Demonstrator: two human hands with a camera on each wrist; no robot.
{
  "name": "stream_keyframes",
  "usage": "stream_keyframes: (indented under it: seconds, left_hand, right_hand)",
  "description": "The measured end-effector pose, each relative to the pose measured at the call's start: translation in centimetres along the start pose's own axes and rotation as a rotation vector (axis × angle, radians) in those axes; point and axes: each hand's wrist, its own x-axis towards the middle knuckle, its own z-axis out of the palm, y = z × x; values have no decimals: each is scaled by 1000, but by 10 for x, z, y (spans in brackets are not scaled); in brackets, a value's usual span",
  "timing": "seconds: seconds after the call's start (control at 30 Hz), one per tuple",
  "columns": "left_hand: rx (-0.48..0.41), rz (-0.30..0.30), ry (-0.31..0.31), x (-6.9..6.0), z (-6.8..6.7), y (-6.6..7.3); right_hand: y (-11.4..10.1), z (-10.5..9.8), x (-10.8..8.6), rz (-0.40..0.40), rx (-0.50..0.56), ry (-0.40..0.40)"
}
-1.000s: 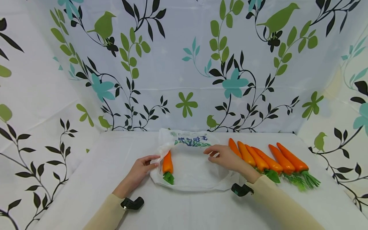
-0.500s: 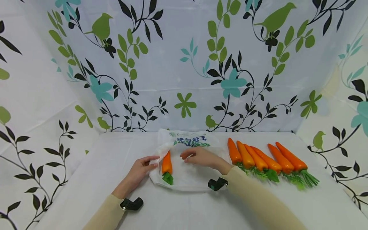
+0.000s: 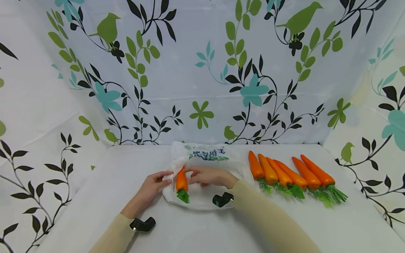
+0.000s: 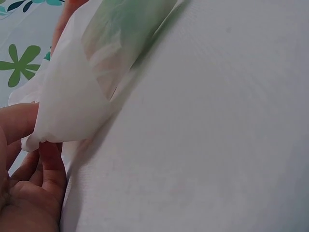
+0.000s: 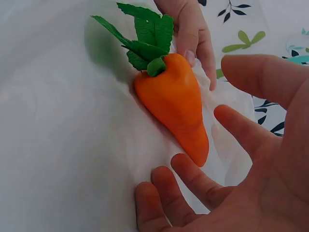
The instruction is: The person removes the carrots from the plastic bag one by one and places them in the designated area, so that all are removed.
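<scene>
An orange toy carrot (image 3: 181, 181) with green leaves lies on a white plastic bag (image 3: 200, 199), its leafy end toward me. At the bag's left side my left hand (image 3: 148, 191) pinches the bag's edge between thumb and fingers; the left wrist view shows the thin plastic (image 4: 72, 96) folded there. From the right, my right hand (image 3: 212, 175) reaches to the carrot's upper part. In the right wrist view, its fingers (image 5: 193, 179) are spread around the narrow tip of the carrot (image 5: 174, 101), without a grip on it.
Several more orange carrots (image 3: 295, 174) lie in a slanted row on the white table (image 3: 196, 232), right of the bag. Printed writing (image 3: 209, 153) marks the bag's far part. A patterned curtain (image 3: 171, 70) with leaves and birds stands behind.
My right hand has moved left across the bag, from beside the carrot row to the carrot on the bag. The left hand has stayed at the bag's left edge.
</scene>
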Motion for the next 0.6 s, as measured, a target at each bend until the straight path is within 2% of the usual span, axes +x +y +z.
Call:
stream_keyframes:
  seconds: [0.13,0.4,0.6]
  left_hand:
    - [-15,5,-4,1,-1,0]
    - [-15,12,-16,0,-1,1]
    - [-29,9,-15,1,0,2]
  right_hand:
    - [-2,3,3,12,4,-17]
    - [-3,8,7,69,47,-4]
    - [0,11,10,48,49,27]
